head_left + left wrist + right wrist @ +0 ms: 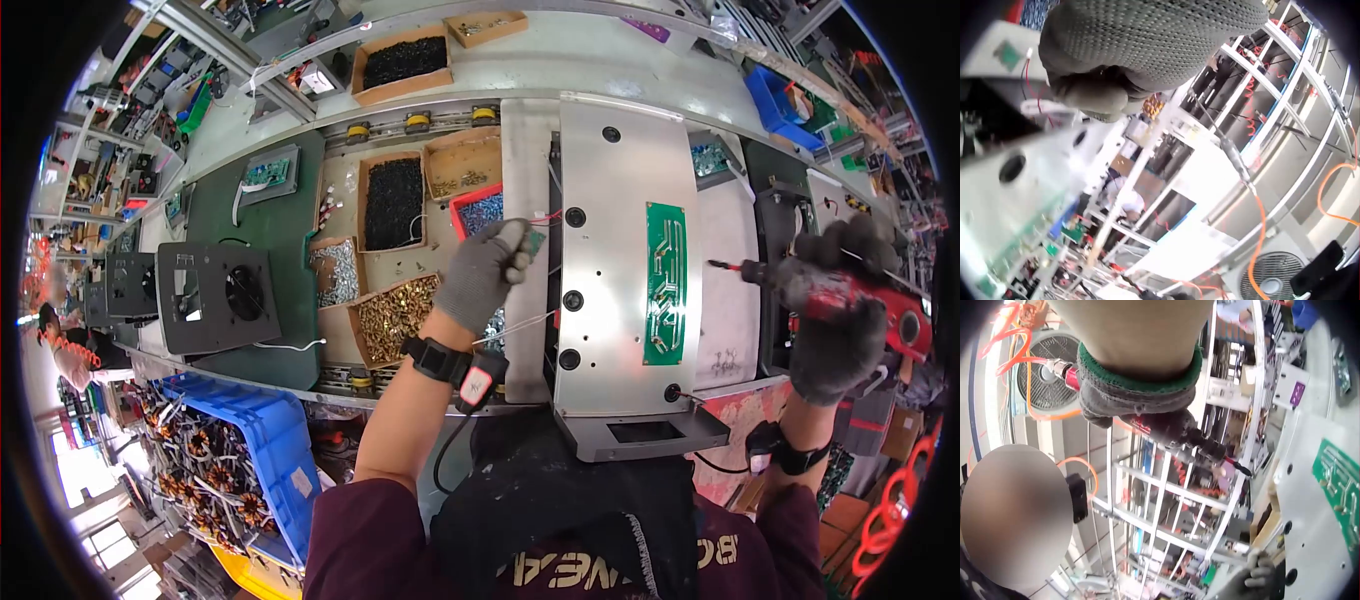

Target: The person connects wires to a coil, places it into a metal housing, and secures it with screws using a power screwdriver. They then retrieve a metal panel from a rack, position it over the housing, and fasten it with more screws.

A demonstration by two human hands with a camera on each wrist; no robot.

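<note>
A grey-gloved left hand (pixel 490 275) is over the parts bins, beside the left edge of a silver metal panel (pixel 625 170). Its fingers are curled in, and nothing shows between them. By the fingertips is a small green piece (pixel 537 243), with thin red wires near it. My right hand (pixel 840 345), gloved too, grips a red pneumatic screwdriver (pixel 1166 428) to the right of the panel. The bit (pixel 722 265) points left toward a long green circuit board (pixel 666 285) lying on the panel. Black grommets (pixel 573 300) sit in the panel's holes.
Left of the panel are cardboard trays of black screws (pixel 394 205) and brass screws (pixel 400 318), plus a red bin of blue screws (pixel 482 212). Grey fan housings (pixel 220 298) stand farther left. A blue crate (pixel 285 440) holds wound coils. An orange-red coiled hose (pixel 890 520) hangs at right.
</note>
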